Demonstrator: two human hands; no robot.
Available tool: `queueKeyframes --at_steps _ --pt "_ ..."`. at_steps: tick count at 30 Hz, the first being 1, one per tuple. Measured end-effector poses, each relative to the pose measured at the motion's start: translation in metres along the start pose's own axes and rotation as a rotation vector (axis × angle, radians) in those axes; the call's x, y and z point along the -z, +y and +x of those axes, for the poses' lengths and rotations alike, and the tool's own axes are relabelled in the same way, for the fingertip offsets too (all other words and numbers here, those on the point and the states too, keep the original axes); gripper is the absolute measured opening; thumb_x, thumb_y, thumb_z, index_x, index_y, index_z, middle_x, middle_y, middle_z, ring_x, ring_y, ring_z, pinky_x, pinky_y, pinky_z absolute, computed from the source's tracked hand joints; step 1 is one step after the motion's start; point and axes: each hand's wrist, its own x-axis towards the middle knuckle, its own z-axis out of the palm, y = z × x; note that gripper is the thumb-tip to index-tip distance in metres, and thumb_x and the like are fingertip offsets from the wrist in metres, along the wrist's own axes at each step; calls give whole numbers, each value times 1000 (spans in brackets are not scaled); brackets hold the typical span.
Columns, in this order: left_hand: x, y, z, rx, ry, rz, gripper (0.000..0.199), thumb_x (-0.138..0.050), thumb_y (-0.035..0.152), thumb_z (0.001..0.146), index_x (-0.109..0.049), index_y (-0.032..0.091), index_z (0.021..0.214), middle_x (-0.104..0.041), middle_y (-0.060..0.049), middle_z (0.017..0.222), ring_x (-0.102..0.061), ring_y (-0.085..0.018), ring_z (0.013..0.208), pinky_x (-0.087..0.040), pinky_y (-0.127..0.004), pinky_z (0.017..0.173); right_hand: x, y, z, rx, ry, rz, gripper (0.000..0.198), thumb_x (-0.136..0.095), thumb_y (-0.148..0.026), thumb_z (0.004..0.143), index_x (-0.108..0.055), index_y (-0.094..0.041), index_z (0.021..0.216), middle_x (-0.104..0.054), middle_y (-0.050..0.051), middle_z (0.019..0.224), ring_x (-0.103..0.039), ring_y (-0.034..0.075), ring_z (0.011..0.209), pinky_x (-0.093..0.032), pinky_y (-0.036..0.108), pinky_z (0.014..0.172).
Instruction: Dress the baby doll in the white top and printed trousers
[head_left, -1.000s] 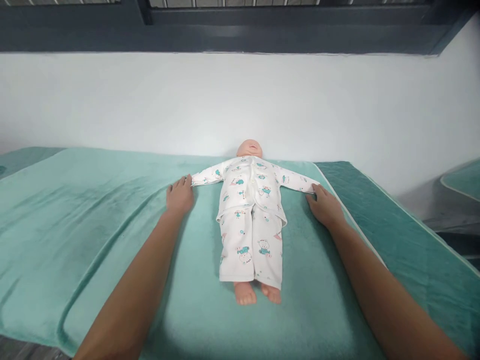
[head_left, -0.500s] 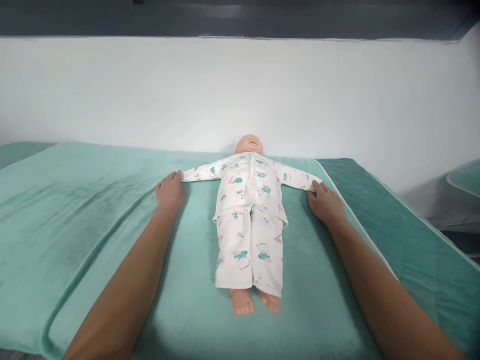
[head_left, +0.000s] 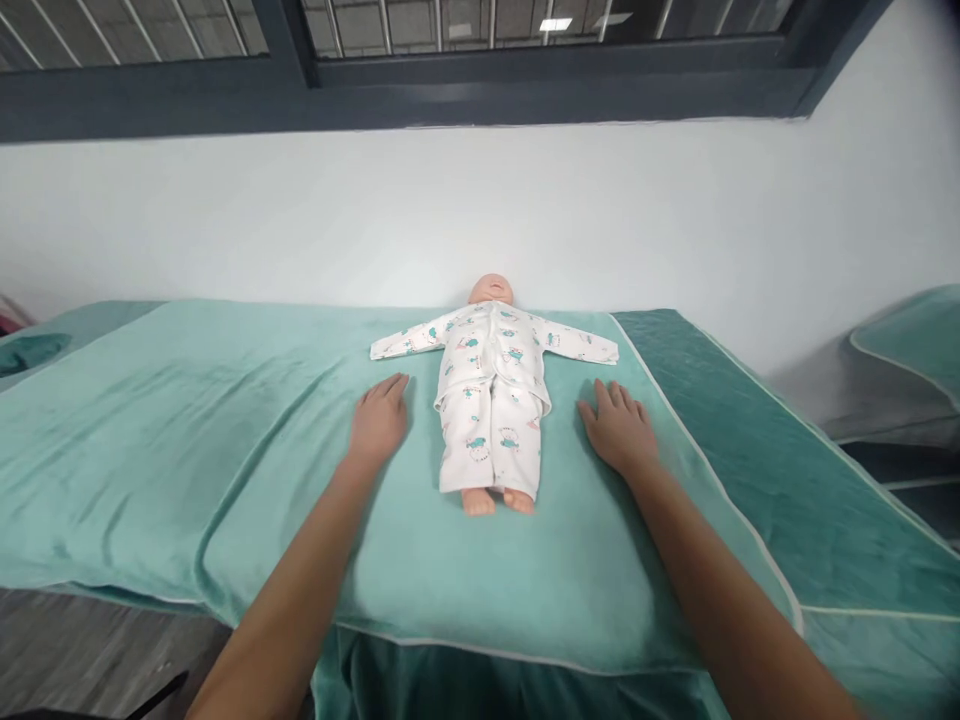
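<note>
Your doll lies on the green blanket, head at twelve o'clock, feet at six. Your left hand, between its eight and nine, has fingers outstretched, gripping nothing; your right hand, between three and four, spreads its fingers, also empty.

left hand: palm down | right hand: palm down, spread | forearms: outstretched

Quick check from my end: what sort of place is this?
Likely a practice room for infant care, though an ordinary bedroom can't be ruled out: a doll in printed white clothes lies on a green blanket, below a dark-framed, barred window.
</note>
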Motion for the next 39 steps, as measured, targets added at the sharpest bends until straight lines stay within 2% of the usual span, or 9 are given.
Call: queueKeyframes --at_steps 6,9,14,23,26,29,32,35,39 --pt "14 39 -65 -56 15 -330 38 -44 18 89 -61 22 123 -63 -6 133 -55 -23 126 -40 -41 109 20 -21 -103 265 98 239 51 -44 -42 96 -47 -18 141 -50 13 147 -43 29 138 -33 50 112" --pt "19 53 -89 -44 -24 -563 33 -50 20 86 -59 23 118 -63 -6 127 -57 -21 121 -43 -39 106 29 -42 -135 330 99 369 45 -52 -38 92 -52 -21 133 -58 11 138 -52 29 127 -40 48 104" --pt "24 65 -110 28 -66 -775 34 -58 22 81 -52 22 115 -60 -7 116 -61 -18 106 -47 -35 96 34 -77 -140 294 64 451 28 -56 -28 85 -59 -19 111 -66 11 112 -58 28 106 -45 43 90" --pt "29 76 -115 -19 -76 -592 10 -57 22 84 -55 23 93 -65 -3 95 -60 -21 94 -43 -39 92 64 -87 -141 153 71 867 15 -51 -36 88 -56 -22 88 -61 -1 75 -55 17 69 -44 29 65" --pt "27 73 -116 -32 -68 -601 3 -52 24 88 -55 23 89 -65 -2 93 -60 -20 91 -42 -38 89 71 -75 -148 74 113 893 17 -52 -38 89 -56 -22 90 -61 0 76 -56 17 70 -45 30 66" --pt "27 71 -117 -40 -56 -603 8 -49 27 91 -55 23 87 -64 -3 91 -59 -20 88 -42 -36 85 64 -66 -152 46 46 815 16 -52 -37 90 -57 -22 95 -63 2 82 -59 19 73 -48 33 67" --pt "27 71 -116 -52 -59 -599 14 -48 31 93 -55 22 84 -65 -3 88 -58 -21 88 -42 -36 84 57 -70 -157 173 103 736 21 -53 -34 91 -56 -22 107 -63 8 103 -61 23 93 -52 38 77" --pt "29 74 -117 -67 -71 -672 19 -47 34 94 -57 22 84 -65 -3 88 -58 -20 88 -42 -35 84 56 -86 -157 366 194 644 32 -54 -27 90 -51 -24 122 -55 13 128 -53 26 119 -49 45 96" --pt "33 81 -121 -60 -101 -874 21 -47 37 95 -58 22 85 -63 -3 88 -58 -18 84 -44 -30 78 58 -111 -149 460 199 426 30 -57 -20 87 -55 -22 117 -51 14 139 -43 31 130 -43 52 103"
